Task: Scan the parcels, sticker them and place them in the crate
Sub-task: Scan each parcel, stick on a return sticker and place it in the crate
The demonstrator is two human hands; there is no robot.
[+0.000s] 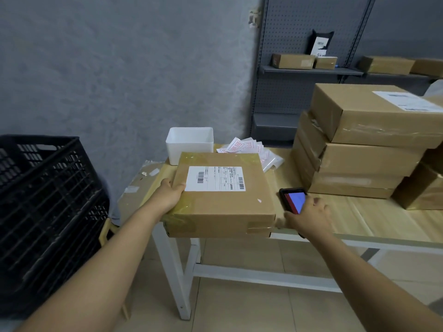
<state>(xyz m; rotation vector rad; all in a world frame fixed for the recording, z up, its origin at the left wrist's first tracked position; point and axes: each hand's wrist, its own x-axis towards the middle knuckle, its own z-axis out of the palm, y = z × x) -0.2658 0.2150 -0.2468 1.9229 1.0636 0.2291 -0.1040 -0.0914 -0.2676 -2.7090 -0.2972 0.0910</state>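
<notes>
A flat cardboard parcel (223, 202) with a white barcode label lies at the table's left front corner. My left hand (171, 195) grips its left edge, thumb on top. Just right of the parcel, my right hand (309, 215) holds a black handheld scanner (293, 200) whose screen shows blue and red. Red-printed stickers (242, 146) lie in a loose pile behind the parcel. A black plastic crate (45, 212) stands to the left of the table.
A stack of taped cardboard parcels (364, 144) fills the table's right side. A white plastic bin (189, 143) sits behind the held parcel. Grey pegboard shelving (311, 70) with more boxes stands at the back. The table (359, 219) is covered in cardboard.
</notes>
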